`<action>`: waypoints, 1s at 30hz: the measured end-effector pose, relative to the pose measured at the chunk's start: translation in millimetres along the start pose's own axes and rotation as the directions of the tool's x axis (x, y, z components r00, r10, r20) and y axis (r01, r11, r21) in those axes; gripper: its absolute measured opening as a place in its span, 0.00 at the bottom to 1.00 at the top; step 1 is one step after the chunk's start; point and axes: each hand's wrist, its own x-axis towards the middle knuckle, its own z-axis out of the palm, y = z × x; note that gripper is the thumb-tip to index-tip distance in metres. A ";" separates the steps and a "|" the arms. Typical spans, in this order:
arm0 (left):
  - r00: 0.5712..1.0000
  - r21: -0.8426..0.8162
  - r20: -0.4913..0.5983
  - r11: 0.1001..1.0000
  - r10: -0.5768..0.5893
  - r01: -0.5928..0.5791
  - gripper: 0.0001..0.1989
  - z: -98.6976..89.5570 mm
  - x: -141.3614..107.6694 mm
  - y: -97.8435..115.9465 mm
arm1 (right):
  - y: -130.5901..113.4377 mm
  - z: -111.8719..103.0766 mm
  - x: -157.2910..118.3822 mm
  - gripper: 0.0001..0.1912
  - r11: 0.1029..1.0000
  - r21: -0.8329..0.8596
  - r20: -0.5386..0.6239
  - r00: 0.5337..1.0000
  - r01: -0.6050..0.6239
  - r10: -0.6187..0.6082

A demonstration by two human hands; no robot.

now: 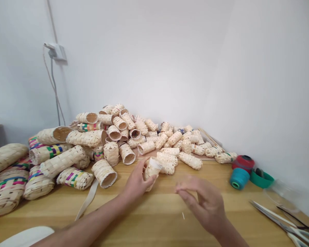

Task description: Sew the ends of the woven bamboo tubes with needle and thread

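Observation:
My left hand (137, 179) is wrapped round a small woven bamboo tube basket (153, 167), tilted above the table with its open, white-edged rim facing up. Fingers cover part of its side. Off to the right, my right hand (204, 202) is raised over the tabletop with thumb and forefinger pinched together. It is slightly blurred, and whatever the pinch may hold is too small to make out. Below it lies a tiny white sliver (183, 215). Another open woven tube (104, 173) rests on its side to the left of my left hand.
A large heap of woven tubes (90, 138) spreads along the wall, some with coloured strips. At right are a red thread cone (243, 162), a blue thread cone (239, 178), a green bowl (262, 179) and scissors (280, 223). A pale strap (89, 199) lies at left.

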 end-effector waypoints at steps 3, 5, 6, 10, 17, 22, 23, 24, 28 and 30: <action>0.998 -0.135 -0.012 0.989 -0.059 0.056 0.33 -0.5 2.7 -3.4 | -7.9 4.3 6.7 0.11 0.982 -0.076 0.176 0.971 0.174 -0.159; 0.998 -0.187 -0.005 0.980 -0.070 0.068 0.36 -1.3 3.4 -4.8 | -11.2 5.2 10.6 0.11 0.962 -0.099 0.270 0.937 0.254 -0.220; 0.998 -0.202 0.003 0.977 -0.063 0.062 0.37 -1.9 3.4 -5.4 | -12.3 4.3 11.4 0.10 0.953 -0.105 0.304 0.921 0.286 -0.243; 0.999 -0.207 0.048 0.978 0.015 -0.005 0.34 -3.7 1.4 -9.8 | -8.6 -5.6 6.7 0.13 0.960 -0.176 0.174 0.967 0.216 -0.186; 0.981 -0.072 0.093 0.984 0.170 -0.164 0.33 -4.5 -7.5 -6.9 | 30.2 -1.4 -0.1 0.11 0.885 -0.347 -0.138 0.950 -0.310 0.278; 0.952 0.048 0.184 0.965 0.244 -0.257 0.33 -6.9 -13.2 3.1 | 40.6 9.4 0.0 0.14 0.901 -0.284 -0.023 0.942 -0.327 0.334; 0.946 0.059 0.197 0.960 0.259 -0.275 0.33 -7.5 -13.8 4.2 | 40.0 9.7 0.2 0.15 0.906 -0.268 0.000 0.940 -0.327 0.340; 0.939 0.064 0.207 0.954 0.273 -0.292 0.34 -8.1 -14.3 5.0 | 39.0 9.5 0.5 0.15 0.910 -0.251 0.024 0.938 -0.330 0.346; 0.921 0.077 0.245 0.941 0.302 -0.329 0.33 -10.7 -15.0 6.7 | 34.3 7.1 2.3 0.17 0.910 -0.155 0.124 0.907 -0.384 0.403; 0.919 0.077 0.263 0.943 0.293 -0.323 0.32 -11.5 -15.4 7.5 | 33.3 6.5 2.9 0.18 0.891 -0.106 0.184 0.872 -0.441 0.454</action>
